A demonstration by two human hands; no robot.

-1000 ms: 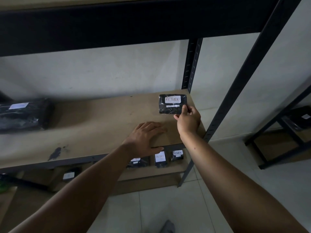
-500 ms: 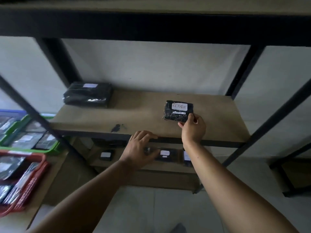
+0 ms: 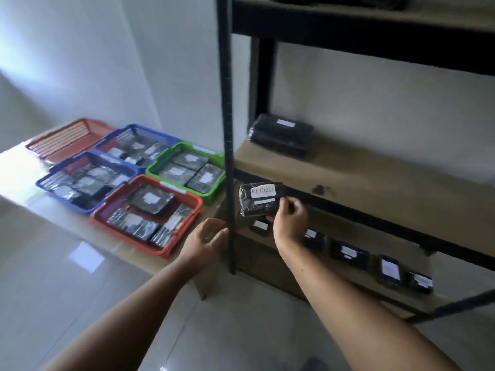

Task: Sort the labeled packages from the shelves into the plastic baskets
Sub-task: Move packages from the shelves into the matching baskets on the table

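Note:
My right hand (image 3: 290, 222) pinches a small black wrapped package (image 3: 258, 200) with a white label reading RETURN, held in front of the middle shelf's edge, just right of the black upright post (image 3: 227, 135). My left hand (image 3: 205, 241) hangs below and left of it with fingers loosely curled, holding nothing, close to the post. On a low table to the left stand several plastic baskets: a near red basket (image 3: 197, 203), a green basket (image 3: 214, 195), two blue baskets (image 3: 44, 183) (image 3: 139, 128) and a far red basket (image 3: 75, 137). All but the far red one hold black packages.
A larger black package (image 3: 281, 136) lies on the middle shelf (image 3: 375, 178). Several small labeled packages (image 3: 348, 253) line the lower shelf. Pale tiled floor (image 3: 53, 290) spreads in front of the table and the rack.
The view has swung left, bringing the baskets into sight. My right hand has carried the RETURN package off the shelf board, down and left towards the post. My left hand has left the shelf edge.

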